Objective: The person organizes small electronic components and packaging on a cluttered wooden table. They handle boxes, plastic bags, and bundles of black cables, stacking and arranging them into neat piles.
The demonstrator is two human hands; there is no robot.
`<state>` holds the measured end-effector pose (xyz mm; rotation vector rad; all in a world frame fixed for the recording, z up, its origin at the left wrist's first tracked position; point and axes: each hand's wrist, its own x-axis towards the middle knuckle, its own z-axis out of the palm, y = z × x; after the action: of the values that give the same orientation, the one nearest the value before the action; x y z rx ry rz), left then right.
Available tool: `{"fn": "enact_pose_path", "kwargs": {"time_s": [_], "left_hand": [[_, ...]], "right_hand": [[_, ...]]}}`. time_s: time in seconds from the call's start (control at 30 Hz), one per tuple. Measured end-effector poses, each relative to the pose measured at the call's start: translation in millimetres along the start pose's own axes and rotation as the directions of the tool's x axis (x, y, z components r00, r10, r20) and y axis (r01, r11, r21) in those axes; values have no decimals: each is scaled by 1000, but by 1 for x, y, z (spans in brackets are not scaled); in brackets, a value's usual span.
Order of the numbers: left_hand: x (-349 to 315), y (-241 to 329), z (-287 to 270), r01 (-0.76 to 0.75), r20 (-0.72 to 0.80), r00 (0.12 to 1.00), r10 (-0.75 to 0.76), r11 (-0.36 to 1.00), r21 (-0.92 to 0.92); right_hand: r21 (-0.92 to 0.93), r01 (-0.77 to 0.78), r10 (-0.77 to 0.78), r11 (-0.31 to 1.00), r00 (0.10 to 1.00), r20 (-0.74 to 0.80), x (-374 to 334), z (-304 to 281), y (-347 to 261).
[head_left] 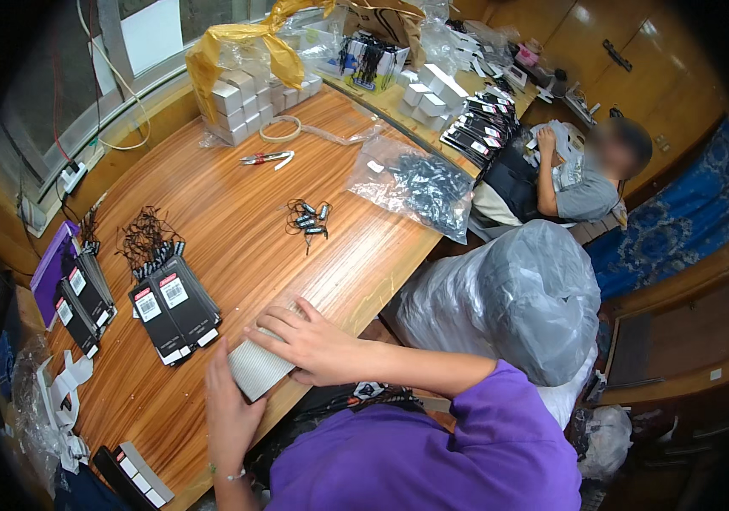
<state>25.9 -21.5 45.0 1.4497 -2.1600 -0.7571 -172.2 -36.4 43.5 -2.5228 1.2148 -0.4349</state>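
Good handling of the pale block (260,366) seemed to call for even pressure from both sides, its edges kept square and its weight kept inside the near rim of the wooden table (254,221), since a lopsided squeeze could have let any loose layers fan out. The block sat between seven and eight o'clock from the middle of the view, over the table close to that rim; whether it rested on the wood or was lifted could not be told. The right hand (313,342) reached over it from about two o'clock, fingers a little spread and curled across its far end, thumb lower on the near side. The left hand (232,413) lay along its seven-to-nine o'clock side, fingers close together and thumb held apart near the lower corner; how firmly it pinched could not be told. The block looked greyish white, oblong and straight-sided, with fine parallel lines across its upper face, like many thin edges packed tight. Black tagged packs (175,311) lay at ten o'clock from it.
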Motion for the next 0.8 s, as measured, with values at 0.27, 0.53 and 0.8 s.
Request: {"fn": "enact_pose_path", "kwargs": {"time_s": [0.27,0.53,0.8], "left_hand": [[10,20,2,28,-46,996,-74,768,-639],[6,-2,48,-111,-237,971,-19,846,-522],[-8,-41,64,-46,-17,999,46,998,-35]], "right_hand": [[666,-141,115,733,990,84,1,37,13],[378,206,-186,903,979,-89,-17,-62,-16],[16,124,-122,992,986,-118,7,-15,-35]]}}
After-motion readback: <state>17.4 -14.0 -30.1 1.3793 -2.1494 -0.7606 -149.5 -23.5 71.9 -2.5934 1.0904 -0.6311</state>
